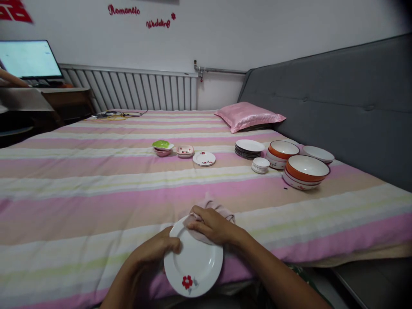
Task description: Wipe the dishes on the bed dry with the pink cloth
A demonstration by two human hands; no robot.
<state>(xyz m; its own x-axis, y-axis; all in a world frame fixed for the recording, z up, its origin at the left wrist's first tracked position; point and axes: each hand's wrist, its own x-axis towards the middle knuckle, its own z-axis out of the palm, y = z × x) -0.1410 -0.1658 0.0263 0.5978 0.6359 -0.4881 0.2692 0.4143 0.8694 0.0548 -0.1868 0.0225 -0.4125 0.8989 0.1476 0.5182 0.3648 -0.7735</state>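
My left hand (157, 250) grips the left rim of a small white plate (195, 266) with a red flower on it, held tilted over the near edge of the bed. My right hand (210, 225) is closed on a pink cloth (222, 211) and presses it against the plate's upper rim. Part of the cloth bunches out behind my fingers.
On the striped bedspread (96, 189) lie a green dish on a pink one (162, 146), a pink dish (185, 150), a flowered plate (204, 159), stacked plates (249, 148), small saucers (260, 165), and orange-and-white bowls (305, 171). A pink pillow (249, 115) is behind. Another person's hand (13, 79) is at far left.
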